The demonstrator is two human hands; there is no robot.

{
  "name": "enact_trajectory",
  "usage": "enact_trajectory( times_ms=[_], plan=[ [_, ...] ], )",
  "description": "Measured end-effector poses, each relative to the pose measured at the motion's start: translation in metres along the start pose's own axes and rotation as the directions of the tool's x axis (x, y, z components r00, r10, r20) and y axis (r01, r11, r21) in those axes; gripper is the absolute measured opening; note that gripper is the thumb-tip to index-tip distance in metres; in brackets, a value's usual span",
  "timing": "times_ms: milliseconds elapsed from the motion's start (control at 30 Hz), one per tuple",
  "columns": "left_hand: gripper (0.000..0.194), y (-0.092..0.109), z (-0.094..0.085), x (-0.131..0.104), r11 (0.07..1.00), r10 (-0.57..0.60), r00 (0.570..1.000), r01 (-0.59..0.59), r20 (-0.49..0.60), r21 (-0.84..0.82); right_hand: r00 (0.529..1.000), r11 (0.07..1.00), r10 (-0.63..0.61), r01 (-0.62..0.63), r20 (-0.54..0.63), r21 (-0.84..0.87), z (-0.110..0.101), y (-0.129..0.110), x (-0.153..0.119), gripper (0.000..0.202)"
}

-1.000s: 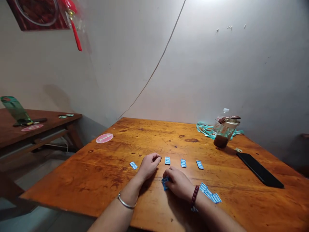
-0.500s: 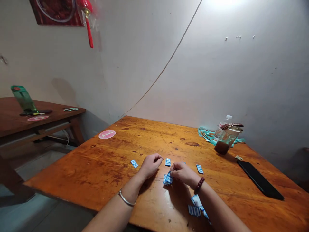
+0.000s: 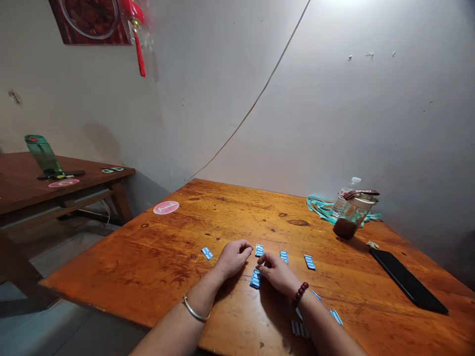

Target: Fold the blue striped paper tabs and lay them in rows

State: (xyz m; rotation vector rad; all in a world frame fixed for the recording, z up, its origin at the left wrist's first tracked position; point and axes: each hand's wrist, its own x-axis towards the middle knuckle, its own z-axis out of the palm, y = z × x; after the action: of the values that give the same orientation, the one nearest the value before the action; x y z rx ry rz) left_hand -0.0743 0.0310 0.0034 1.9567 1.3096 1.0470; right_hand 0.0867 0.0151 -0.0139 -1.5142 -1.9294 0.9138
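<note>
My left hand [image 3: 235, 256] rests on the wooden table with its fingers curled together; whether something small is between them is hidden. Just right of its fingertips lies a blue-and-white piece [image 3: 259, 250]. My right hand [image 3: 275, 269] has its fingers bent over a nearer blue-and-white piece [image 3: 255, 279], its fingertips at that piece's upper edge. Similar small pieces lie behind the right hand [image 3: 284, 256], farther right [image 3: 309, 262] and left of the left hand [image 3: 207, 253]. More pieces [image 3: 336, 317] lie around the right forearm, which partly covers some.
A black phone [image 3: 408, 280] lies at the right. Behind it stand a brown-strapped jar [image 3: 351, 217] and a clear bottle [image 3: 343, 197], beside teal straps [image 3: 321, 208]. A pink round sticker [image 3: 166, 207] is at the table's left. A green bottle [image 3: 44, 157] stands on another table.
My right hand has shifted slightly left, and the pieces under it now look like one aligned piece. Pieces by the right forearm appear spread farther apart. The left hand stays nearly still.
</note>
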Motion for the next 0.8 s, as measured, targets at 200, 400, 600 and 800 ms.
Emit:
enact_trajectory(
  times_ms=[200,400,600,800],
  plan=[
    [0.022,-0.002,0.001,0.0,1.0,-0.006,1.0,0.006,-0.001,0.009,0.998,0.994,-0.05,0.053,0.035,-0.094,-0.004,-0.005,-0.005,0.016],
    [0.025,-0.001,-0.001,-0.001,1.0,-0.011,1.0,0.011,-0.009,0.009,0.993,0.954,-0.108,0.115,0.039,-0.278,-0.005,-0.017,-0.024,0.029],
    [0.024,0.0,0.0,-0.001,1.0,-0.01,1.0,0.01,-0.013,0.001,0.994,0.934,-0.096,0.109,0.053,-0.341,-0.002,-0.021,-0.028,0.035],
    [0.022,0.003,-0.001,-0.001,1.0,-0.009,1.0,0.009,-0.004,-0.007,0.994,0.935,-0.085,0.101,0.062,-0.339,-0.004,-0.021,-0.027,0.031]
  ],
)
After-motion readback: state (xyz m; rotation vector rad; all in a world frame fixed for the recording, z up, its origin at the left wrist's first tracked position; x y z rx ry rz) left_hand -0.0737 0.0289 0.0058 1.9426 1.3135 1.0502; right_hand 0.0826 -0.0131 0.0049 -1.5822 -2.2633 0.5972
